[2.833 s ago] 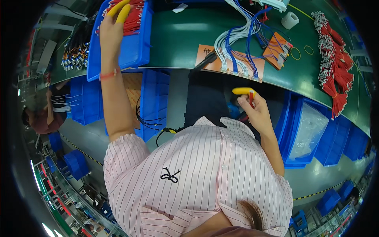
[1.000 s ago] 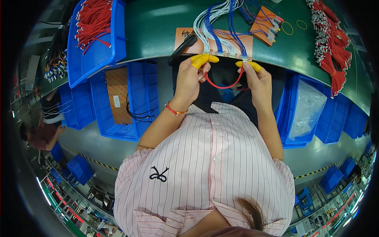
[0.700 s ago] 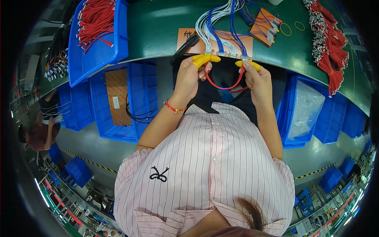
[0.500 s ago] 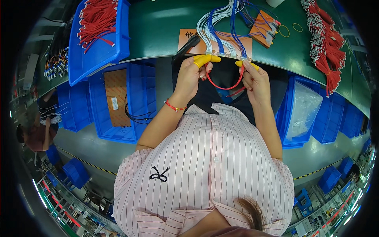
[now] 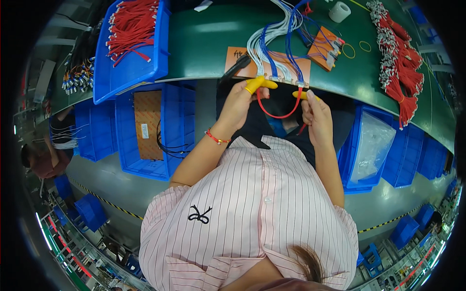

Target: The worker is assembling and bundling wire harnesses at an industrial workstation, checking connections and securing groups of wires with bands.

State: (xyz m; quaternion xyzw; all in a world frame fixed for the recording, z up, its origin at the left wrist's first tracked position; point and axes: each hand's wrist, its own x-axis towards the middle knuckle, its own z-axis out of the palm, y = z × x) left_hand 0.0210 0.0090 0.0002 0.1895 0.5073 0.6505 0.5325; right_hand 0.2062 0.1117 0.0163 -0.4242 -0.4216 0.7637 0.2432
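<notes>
Between my hands hangs a red cable [image 5: 279, 117] in a U-shaped loop. One side of it meets my left hand [image 5: 238, 103], whose fingers are closed on it at the table's front edge. Its other side rises to a row of connectors [image 5: 287, 81] on an orange board [image 5: 303, 65]. White and blue cables [image 5: 263, 40] run from those connectors over the tabletop. Just right of the loop, my right hand [image 5: 316, 116] is closed, with a short red cable piece [image 5: 302, 129] showing below its curled fingers. Yellow finger cots cover fingertips on both hands.
A blue bin of red cables [image 5: 162, 53] stands at the left of the green table [image 5: 204, 29]. Red cable bundles [image 5: 403, 72] lie at the right. A black tool handle [image 5: 236, 68], an orange block [image 5: 324, 48] and a white roll [image 5: 339, 12] are nearby. Blue crates [image 5: 177, 126] stand below.
My right hand has moved down and away from the connector row, where its fingertips were touching. The red cable's right side now shows uncovered at the connectors. My left hand still grips the loop.
</notes>
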